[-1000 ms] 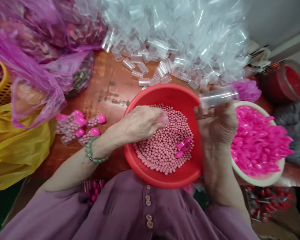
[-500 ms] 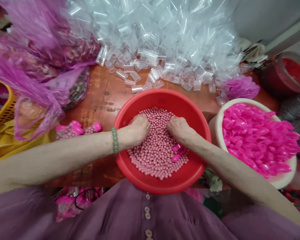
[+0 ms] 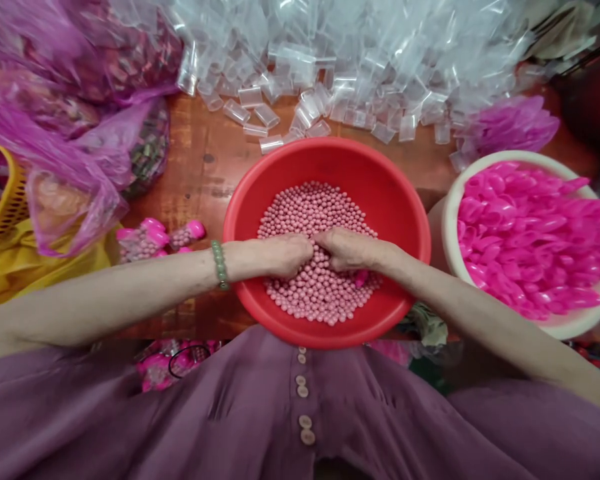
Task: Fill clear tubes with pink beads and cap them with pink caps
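A red basin [image 3: 325, 337] holds a heap of small round pink beads [image 3: 315, 210]. Down among the beads is my left hand [image 3: 291, 255], its fingers curled and partly hidden. Close beside it, almost touching, my right hand [image 3: 347, 248] is also closed over the beads. What either hand holds cannot be seen. A bright pink plastic piece [image 3: 361, 277] peeks out beneath my right hand; whether it is gripped or lies on the beads is unclear. A green bead bracelet [image 3: 219, 265] circles my left wrist.
Clear plastic sleeves [image 3: 310, 67] are piled at the back. On the right stands a cream tub [image 3: 450, 230] full of bright pink plastic pieces [image 3: 525, 240]. Bead-filled containers with pink ends [image 3: 153, 237] lie left of the basin, near purple bags [image 3: 95, 147] and a yellow basket [image 3: 13, 200].
My hands have come together from opposite sides of the bead heap toward its middle. Less of the pink piece under my right hand shows. The whole view has shifted, with the basin higher in it.
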`<state>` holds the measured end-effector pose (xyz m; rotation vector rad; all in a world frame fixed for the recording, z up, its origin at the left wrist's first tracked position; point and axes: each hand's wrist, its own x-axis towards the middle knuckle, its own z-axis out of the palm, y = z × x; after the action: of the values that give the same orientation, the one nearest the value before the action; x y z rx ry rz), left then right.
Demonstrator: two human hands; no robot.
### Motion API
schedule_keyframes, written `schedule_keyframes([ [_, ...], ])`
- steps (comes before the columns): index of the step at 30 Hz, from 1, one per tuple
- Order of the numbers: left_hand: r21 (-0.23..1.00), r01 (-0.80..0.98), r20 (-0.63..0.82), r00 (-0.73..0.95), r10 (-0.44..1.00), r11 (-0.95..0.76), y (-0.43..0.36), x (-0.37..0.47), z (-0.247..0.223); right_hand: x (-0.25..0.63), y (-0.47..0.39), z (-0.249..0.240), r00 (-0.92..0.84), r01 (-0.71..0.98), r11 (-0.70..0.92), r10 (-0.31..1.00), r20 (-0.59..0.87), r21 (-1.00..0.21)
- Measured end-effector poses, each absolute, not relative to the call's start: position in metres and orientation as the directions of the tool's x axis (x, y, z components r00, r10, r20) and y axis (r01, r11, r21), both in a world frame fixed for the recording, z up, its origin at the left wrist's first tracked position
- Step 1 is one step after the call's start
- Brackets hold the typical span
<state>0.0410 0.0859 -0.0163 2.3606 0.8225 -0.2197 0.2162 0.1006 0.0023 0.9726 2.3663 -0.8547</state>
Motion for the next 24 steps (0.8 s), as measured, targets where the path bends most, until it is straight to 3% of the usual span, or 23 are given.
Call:
schedule_keyframes([
  [4, 0.605, 0.566, -0.331, 0.819, 0.469, -0.560, 0.096, 0.034, 0.006, 0.233, 0.102, 0.006, -0.703, 0.707, 0.465, 0.543, -0.459, -0.533],
  [10, 0.939, 0.301, -0.164, 0.819, 0.549, -0.168, 0.097, 0.017, 0.022, 0.238, 0.097, 0.006, -0.685, 0.687, 0.454, 0.666, -0.296, -0.567],
  [16, 0.993, 0.053, -0.109, 0.703, 0.703, 0.102, 0.089, 0.012, 0.024, 0.229, 0.094, -0.015, -0.750, 0.557, 0.493, 0.645, -0.149, -0.668],
  [20, 0.994, 0.099, -0.027, 0.602, 0.798, -0.041, 0.086, 0.010, 0.023, 0.225, 0.098, -0.025, -0.764, 0.513, 0.507, 0.638, -0.099, -0.692],
  [24, 0.930, 0.234, 0.079, 0.627, 0.775, -0.284, 0.084, 0.009, 0.022, 0.221, 0.099, -0.029, -0.748, 0.570, 0.519, 0.649, -0.141, -0.637],
])
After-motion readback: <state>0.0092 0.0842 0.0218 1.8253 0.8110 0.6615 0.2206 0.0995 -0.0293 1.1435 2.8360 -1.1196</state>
